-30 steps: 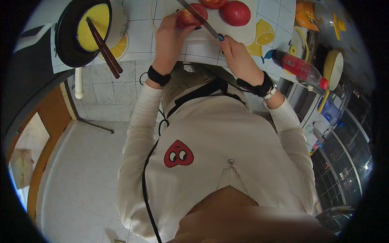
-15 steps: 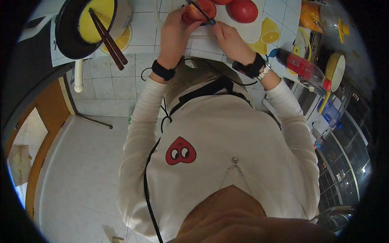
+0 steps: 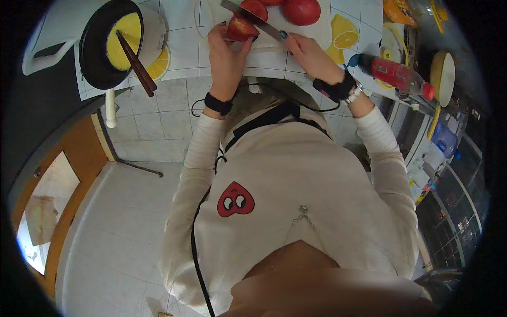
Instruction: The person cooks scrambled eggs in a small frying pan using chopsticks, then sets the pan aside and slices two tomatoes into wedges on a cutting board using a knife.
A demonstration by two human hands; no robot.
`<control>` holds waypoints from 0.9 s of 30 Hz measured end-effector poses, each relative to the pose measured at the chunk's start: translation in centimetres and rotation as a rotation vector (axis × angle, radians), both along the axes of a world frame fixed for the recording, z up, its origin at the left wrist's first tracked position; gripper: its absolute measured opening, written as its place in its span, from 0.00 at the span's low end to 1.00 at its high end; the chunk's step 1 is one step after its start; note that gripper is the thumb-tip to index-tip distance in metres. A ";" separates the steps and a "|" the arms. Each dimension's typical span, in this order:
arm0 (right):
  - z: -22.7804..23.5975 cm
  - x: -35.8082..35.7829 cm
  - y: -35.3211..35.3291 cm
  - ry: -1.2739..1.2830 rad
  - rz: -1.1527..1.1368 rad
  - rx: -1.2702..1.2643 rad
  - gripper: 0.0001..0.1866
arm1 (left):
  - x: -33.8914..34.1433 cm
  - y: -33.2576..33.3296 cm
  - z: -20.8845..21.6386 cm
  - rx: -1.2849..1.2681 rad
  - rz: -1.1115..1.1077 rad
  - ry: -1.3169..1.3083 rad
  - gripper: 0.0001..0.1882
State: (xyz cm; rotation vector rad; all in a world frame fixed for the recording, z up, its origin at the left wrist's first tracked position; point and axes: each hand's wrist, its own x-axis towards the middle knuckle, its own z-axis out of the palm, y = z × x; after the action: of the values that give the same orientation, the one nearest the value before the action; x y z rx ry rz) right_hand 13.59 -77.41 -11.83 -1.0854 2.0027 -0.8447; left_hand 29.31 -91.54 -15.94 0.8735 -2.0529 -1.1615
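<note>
Presently, the head view shows the left hand (image 3: 227,61) pinching a cut tomato piece (image 3: 240,30) between thumb and fingers. The right hand (image 3: 315,57) is closed around a knife (image 3: 259,21), its blade slanting along the piece's far edge. Beyond the blade is a second tomato portion (image 3: 255,9); a rounded tomato (image 3: 302,10) lies farther right of the left-hand grip. Left of that grip stands a pot (image 3: 95,50) containing yellow liquid (image 3: 117,55) and brown chopsticks (image 3: 136,65).

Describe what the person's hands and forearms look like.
Both sleeves are off-white and creased. The left hand has a black wrist strap, with a thin dark cord looping beside it. The right hand has a similar strap plus a silver-coloured band. The fingers show dark nail polish.
</note>
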 end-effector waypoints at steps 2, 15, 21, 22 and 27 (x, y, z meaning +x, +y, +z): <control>0.5 0.2 1.6 -0.036 -0.025 0.064 0.19 | -0.2 -0.3 0.7 -0.060 -0.038 -0.022 0.32; -1.2 1.6 -1.1 0.151 -0.048 -0.157 0.17 | 0.5 0.6 0.6 -0.253 -0.056 0.009 0.12; 1.0 0.8 -0.2 0.155 -0.064 -0.122 0.18 | 0.4 -0.7 0.9 -0.040 0.121 0.108 0.10; 1.5 0.8 0.0 0.114 -0.055 -0.145 0.18 | 0.2 -0.9 1.0 -0.076 0.102 0.075 0.10; 3.6 1.9 0.6 0.032 -0.066 -0.153 0.17 | -0.2 -0.7 1.6 -0.092 0.054 0.030 0.10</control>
State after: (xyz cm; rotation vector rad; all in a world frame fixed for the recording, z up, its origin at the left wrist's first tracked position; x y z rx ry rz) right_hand 15.45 -76.77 -8.18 -1.1284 2.0364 -1.0351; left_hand 29.09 -92.22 -14.34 0.8559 -2.0290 -1.0367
